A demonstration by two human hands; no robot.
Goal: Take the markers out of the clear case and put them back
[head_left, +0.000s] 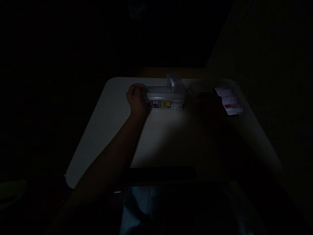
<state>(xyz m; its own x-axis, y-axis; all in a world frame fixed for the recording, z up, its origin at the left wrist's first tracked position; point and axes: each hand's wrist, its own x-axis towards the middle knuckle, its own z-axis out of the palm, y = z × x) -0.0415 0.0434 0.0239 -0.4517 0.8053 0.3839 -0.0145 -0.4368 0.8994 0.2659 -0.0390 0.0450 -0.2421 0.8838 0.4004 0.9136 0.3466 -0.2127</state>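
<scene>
Clear plastic box [161, 94] sits on the pale tabletop [100, 127], toward its far edge & roughly mid-width, long side running L to R. Colourful label [158, 104], yellow at its R end w/ blue & red farther L, is on the side facing the person; print too small to read. Clear flap [173, 80] sticks up at the box's R end. L hand [136, 96] is on the box's L end, fingers bent & closed round it, forearm coming up from the lower L. R hand [207, 99] is in deep shadow R of the box, apart from it; can't tell if its fingers are open or closed. Small clear item [195, 88] lies just beside the R hand, btwn it & the box; contact unclear. Phone [227, 101] w/ lit screen is farther R, near the tabletop's R edge, part blurred by pixel blocks. Dark strip [161, 173] runs along the near edge, w/ pale bluish cloth [139, 209] below. Greenish patch at far lower L, too dim to ID.
</scene>
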